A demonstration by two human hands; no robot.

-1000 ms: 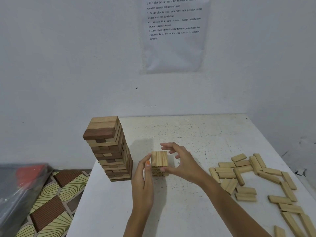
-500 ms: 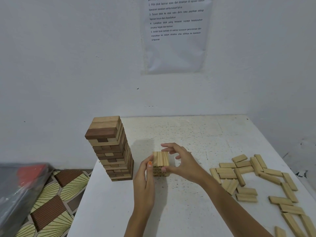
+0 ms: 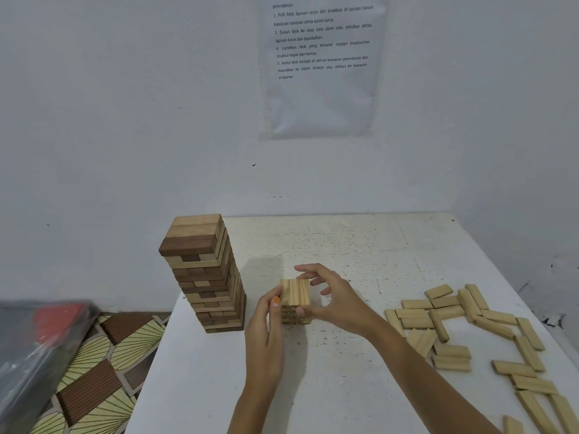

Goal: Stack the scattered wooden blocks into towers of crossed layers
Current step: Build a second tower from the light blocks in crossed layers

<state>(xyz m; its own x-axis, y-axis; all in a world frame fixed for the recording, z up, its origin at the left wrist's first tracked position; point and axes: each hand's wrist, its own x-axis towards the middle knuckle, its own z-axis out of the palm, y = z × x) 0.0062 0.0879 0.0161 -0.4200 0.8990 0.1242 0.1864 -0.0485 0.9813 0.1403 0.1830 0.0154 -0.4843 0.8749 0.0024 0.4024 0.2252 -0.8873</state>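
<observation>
A short tower of light wooden blocks point(image 3: 294, 291) stands in crossed layers at the middle of the white table point(image 3: 360, 245). My left hand point(image 3: 264, 336) presses flat against its left side, thumb at the front corner. My right hand point(image 3: 338, 302) curls round its right side, with the thumb on the front face and the index finger over the far top edge. A tall tower of light and dark blocks point(image 3: 203, 277) stands to the left, apart from both hands. Several loose light blocks point(image 3: 470, 324) lie scattered on the right of the table.
The table sits in a corner of white walls, with a printed sheet point(image 3: 322, 67) taped above it. Its left edge runs just beside the tall tower. Below on the left are a patterned floor mat point(image 3: 94, 371) and a grey plastic-covered thing point(image 3: 31, 339).
Both hands stay on the short tower. The fingers have shifted only slightly along its sides, and no block has been added or taken away.
</observation>
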